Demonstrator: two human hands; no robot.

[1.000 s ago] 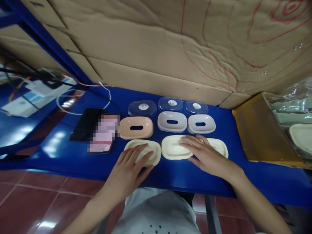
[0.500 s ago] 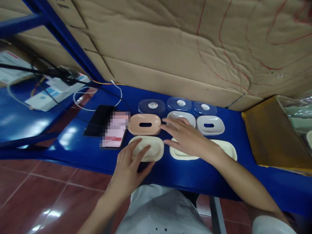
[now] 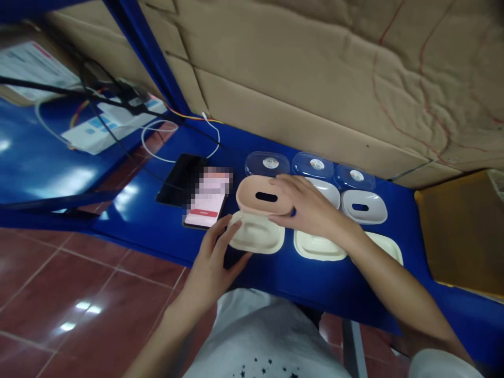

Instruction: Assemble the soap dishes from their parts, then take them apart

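Observation:
My right hand (image 3: 309, 205) grips the right end of a peach oval soap-dish-like piece with a slot (image 3: 252, 191), fingers at its back rim and thumb at the front. That piece is slightly tilted and overlaps the back edge of a cream oval tray (image 3: 255, 236). At the tray's left front corner is my left hand (image 3: 218, 247), fingers apart, fingertips at the rim and thumb near the front edge. Behind my right hand, a white oval piece (image 3: 328, 191) is partly hidden. Another white slotted piece (image 3: 370, 212) lies to its right.
Clear plastic lids (image 3: 262, 165) with round stickers line the back. Two more cream trays (image 3: 318, 249) lie at the front right. A phone (image 3: 205, 210) and a black flat object (image 3: 177, 181) are left, near cables. A cardboard box (image 3: 464, 226) stands right.
My right hand has closed on the peach piece and shifted it slightly right, lifting and tilting it. My left hand has moved from above the cream tray to its left edge. The view has turned.

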